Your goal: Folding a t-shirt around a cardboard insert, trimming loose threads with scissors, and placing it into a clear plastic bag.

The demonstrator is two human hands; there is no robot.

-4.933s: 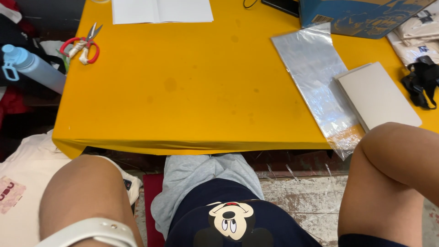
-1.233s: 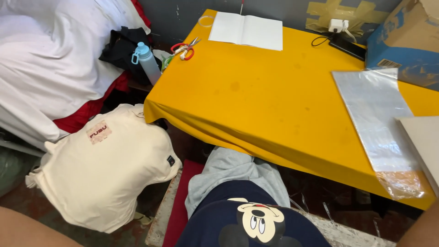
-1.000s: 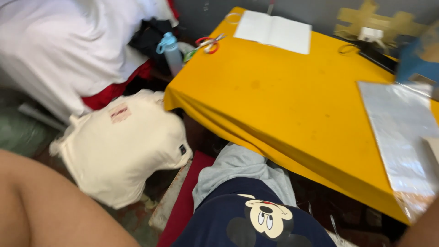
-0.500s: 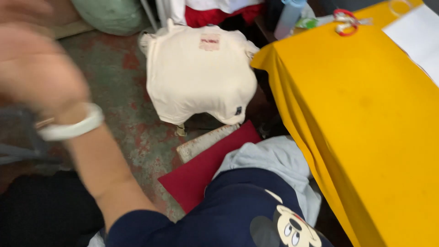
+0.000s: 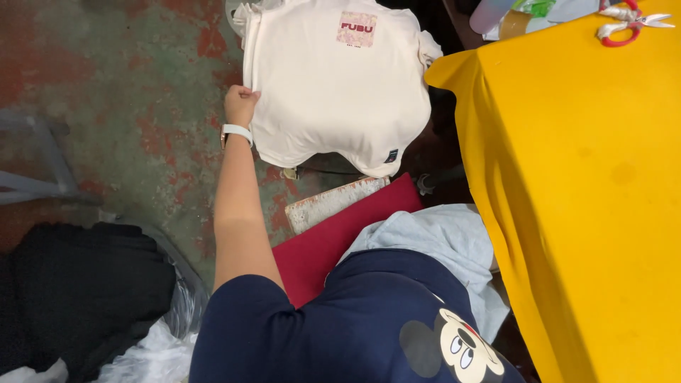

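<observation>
The fingertips of the left hand [image 5: 240, 105] are tucked behind the edge of the cream folded garment [image 5: 333, 92], so how far they reach under it cannot be told. The right hand is nowhere in the frame. The garment's upper edge is cut off at the top of the frame. The red-handled scissors [image 5: 628, 25] in the upper right are partly clipped by the top edge, and the bottle [image 5: 496, 10] beside them is seen only in part. The yellow table [image 5: 589, 213] runs out of the frame on the right and at the bottom. The black bundle [image 5: 78, 291] in the lower left is too dark for its kind to be told.
</observation>
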